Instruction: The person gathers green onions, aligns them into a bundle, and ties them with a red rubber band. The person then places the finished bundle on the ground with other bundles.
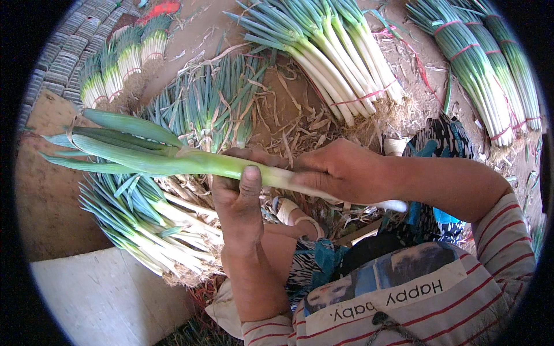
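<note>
A large green onion [194, 162] lies across my view, its leaves to the left and its pale stem end to the right. My left hand [237, 207] grips the stalk around its middle, thumb on top and fingers behind. Closer to the white end, my right hand [346, 173] has its fingers closed on the shank, and the stem's tip shows below the wrist. Part of the shank is hidden by the right fingers. Below the leaves is a loose pile of green onions [173, 233] with roots attached. More untrimmed green onions [212, 99] lie beyond my hands.
Ahead stands a big bundle of green onions [342, 65] bound with red tie. Tied bundles [480, 65] lie at the right, and several smaller ones [130, 60] at the far left. Dry husks [285, 125] litter the ground. A pale board [104, 294] is at the lower left.
</note>
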`<state>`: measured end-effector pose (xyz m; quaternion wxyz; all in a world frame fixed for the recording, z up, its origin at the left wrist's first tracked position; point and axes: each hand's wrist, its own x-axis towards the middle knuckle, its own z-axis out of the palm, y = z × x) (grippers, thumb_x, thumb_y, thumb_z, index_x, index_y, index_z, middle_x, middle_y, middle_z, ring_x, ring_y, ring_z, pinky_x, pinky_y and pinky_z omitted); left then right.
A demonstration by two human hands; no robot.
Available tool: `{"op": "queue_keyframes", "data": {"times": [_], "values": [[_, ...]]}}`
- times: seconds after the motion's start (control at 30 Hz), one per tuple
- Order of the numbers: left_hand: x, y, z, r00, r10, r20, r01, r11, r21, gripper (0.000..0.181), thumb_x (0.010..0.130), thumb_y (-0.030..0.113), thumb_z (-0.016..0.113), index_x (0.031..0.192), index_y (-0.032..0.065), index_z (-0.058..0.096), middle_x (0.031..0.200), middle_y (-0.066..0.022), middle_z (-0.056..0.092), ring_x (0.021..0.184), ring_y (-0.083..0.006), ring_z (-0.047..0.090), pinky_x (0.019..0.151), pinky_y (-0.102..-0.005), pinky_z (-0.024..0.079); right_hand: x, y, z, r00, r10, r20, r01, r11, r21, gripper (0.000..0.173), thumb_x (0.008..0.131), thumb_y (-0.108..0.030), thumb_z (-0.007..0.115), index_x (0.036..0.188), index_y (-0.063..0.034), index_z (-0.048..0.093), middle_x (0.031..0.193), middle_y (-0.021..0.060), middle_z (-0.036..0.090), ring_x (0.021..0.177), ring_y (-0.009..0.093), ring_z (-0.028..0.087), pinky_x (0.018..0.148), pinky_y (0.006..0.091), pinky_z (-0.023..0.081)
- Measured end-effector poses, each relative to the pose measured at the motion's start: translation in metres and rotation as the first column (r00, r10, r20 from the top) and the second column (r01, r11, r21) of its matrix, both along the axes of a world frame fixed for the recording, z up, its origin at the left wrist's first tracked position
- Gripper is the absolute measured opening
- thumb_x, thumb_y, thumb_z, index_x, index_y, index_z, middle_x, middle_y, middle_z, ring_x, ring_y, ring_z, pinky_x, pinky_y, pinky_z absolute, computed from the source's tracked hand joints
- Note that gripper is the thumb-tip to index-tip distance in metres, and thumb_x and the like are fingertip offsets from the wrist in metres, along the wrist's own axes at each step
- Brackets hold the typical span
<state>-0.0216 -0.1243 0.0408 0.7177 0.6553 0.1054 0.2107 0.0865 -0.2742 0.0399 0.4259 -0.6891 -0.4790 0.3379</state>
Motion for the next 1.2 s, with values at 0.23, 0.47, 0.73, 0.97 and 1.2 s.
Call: {"op": "queue_keyframes", "data": {"times": [0.23,0.47,0.73,0.97,1.2], "values": [[0.000,-0.002,0.000,0.995,0.093,-0.040,-0.095,0.994,-0.057,0.031,0.083,0.016,0.055,0.107,0.0009,0.043,0.097,-0.0138,0.057,0.087,-0.0216,0.055,0.080,-0.0345,0.044,0.005,-0.003,-0.010,0.935,-0.011,-0.356,0.018,1.000,0.016,0.042,0.092,-0.037,0.037,0.096,0.0000,0.057,0.072,0.0173,0.059,0.065,0.023,0.057,0.062,0.0361,0.045],[-0.006,0.015,0.003,0.955,-0.075,0.288,0.202,0.875,-0.439,0.048,0.077,0.023,0.066,0.113,0.0067,0.039,0.096,-0.0124,0.054,0.089,-0.0263,0.053,0.078,-0.0420,0.042,-0.015,-0.017,-0.014,0.642,0.298,-0.706,-0.368,0.928,0.057,0.046,0.091,-0.042,0.042,0.112,-0.0013,0.039,0.075,0.0058,0.053,0.053,0.011,0.051,0.050,0.0271,0.044],[0.020,-0.035,0.001,0.976,-0.196,-0.093,0.198,0.980,0.014,0.052,0.087,0.040,0.050,0.118,-0.0009,0.039,0.106,-0.0138,0.053,0.102,-0.0236,0.050,0.088,-0.0378,0.040,0.008,-0.023,0.017,0.964,-0.016,-0.265,0.191,0.737,0.649,0.021,0.091,-0.023,0.048,0.098,-0.0033,0.046,0.070,0.0007,0.049,0.063,0.008,0.048,0.053,0.0251,0.045],[0.028,-0.021,-0.012,0.851,-0.282,-0.443,0.384,0.910,0.158,0.031,0.090,0.023,0.049,0.107,-0.0020,0.050,0.100,-0.0138,0.059,0.096,-0.0210,0.055,0.086,-0.0333,0.042,0.131,-0.085,0.066,0.798,-0.586,0.142,0.508,0.779,0.367,0.044,0.090,-0.040,0.043,0.114,-0.0023,0.047,0.068,0.0075,0.055,0.065,0.013,0.056,0.059,0.0286,0.047],[0.069,-0.036,-0.042,0.511,-0.329,-0.794,0.749,0.623,0.223,0.025,0.088,0.016,0.052,0.107,-0.0009,0.053,0.098,-0.0122,0.060,0.094,-0.0195,0.056,0.085,-0.0303,0.041,0.239,-0.134,0.048,0.639,-0.742,0.201,0.562,0.630,0.536,0.041,0.093,-0.023,0.041,0.124,0.0032,0.036,0.094,0.0123,0.056,0.087,0.016,0.052,0.078,0.0280,0.044]]}}
